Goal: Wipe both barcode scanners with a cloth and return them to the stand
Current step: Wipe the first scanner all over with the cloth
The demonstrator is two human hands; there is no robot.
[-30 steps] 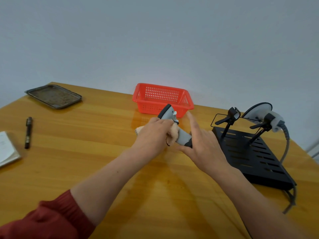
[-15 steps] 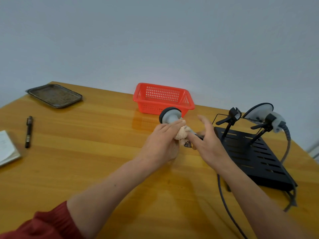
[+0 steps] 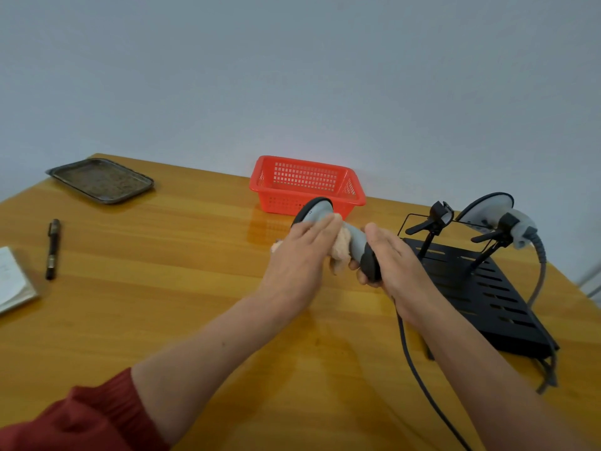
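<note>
A grey and black barcode scanner (image 3: 354, 237) is held above the table's middle. My right hand (image 3: 395, 262) grips its dark handle end, and its cable (image 3: 413, 362) trails toward me. My left hand (image 3: 300, 255) holds a pale pink cloth (image 3: 341, 250) against the scanner's neck, fingers laid over the head. A second grey scanner (image 3: 491, 213) sits in the right holder of the black stand (image 3: 481, 288). The stand's left holder (image 3: 437, 218) is empty.
A red plastic basket (image 3: 307, 185) stands just behind the hands. A metal tray (image 3: 100, 180) lies at the far left, a black pen (image 3: 52, 249) and a notebook (image 3: 13, 281) at the left edge. The second scanner's cable (image 3: 540, 271) hangs off the stand's right side.
The scanner has been turned in my hands, head now pointing left and away. My left hand slid the cloth up toward the head; my right hand shifted its grip to the handle end.
</note>
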